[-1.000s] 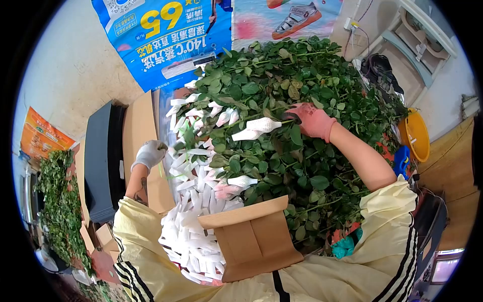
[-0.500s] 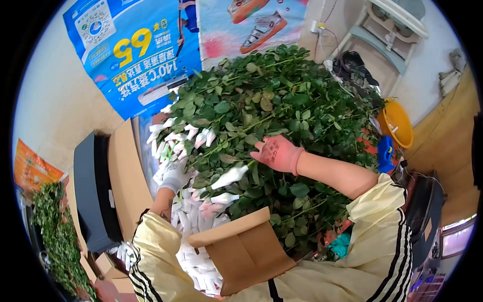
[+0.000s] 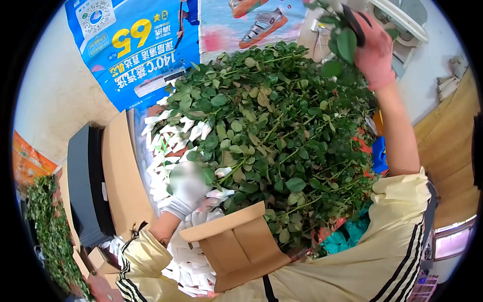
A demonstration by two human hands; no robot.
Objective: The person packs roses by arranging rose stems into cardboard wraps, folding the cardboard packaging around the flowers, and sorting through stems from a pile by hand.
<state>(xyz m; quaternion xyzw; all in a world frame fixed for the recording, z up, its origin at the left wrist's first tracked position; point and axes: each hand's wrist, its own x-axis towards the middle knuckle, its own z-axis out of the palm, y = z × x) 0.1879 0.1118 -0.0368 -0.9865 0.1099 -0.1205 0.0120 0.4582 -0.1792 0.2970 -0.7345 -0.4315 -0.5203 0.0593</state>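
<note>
My right hand point(image 3: 375, 53), in a pink glove, is raised at the upper right and closed round a leafy stem point(image 3: 344, 45) near a dark item at the fingers. My left hand point(image 3: 188, 183), in a white glove, is blurred over the left edge of the leafy pile point(image 3: 271, 121); its fingers cannot be made out. White mesh-sleeved flower heads point(image 3: 201, 131) lie along the pile's left side. Below my left hand is a heap of white mesh sleeves point(image 3: 186, 264). A bent brown cardboard piece point(image 3: 241, 249) stands in front of my body.
Dark sheets point(image 3: 85, 186) and a cardboard panel point(image 3: 123, 173) stand at the left. A blue poster point(image 3: 136, 50) hangs behind. At the right are a blue object point(image 3: 380, 155), teal plastic point(image 3: 347, 239) and a white chair frame point(image 3: 402, 22). More greenery point(image 3: 53, 234) lies far left.
My right hand has risen from the middle of the pile to the upper right with a leafy stem. My left hand went from the cardboard panel to the pile's left edge.
</note>
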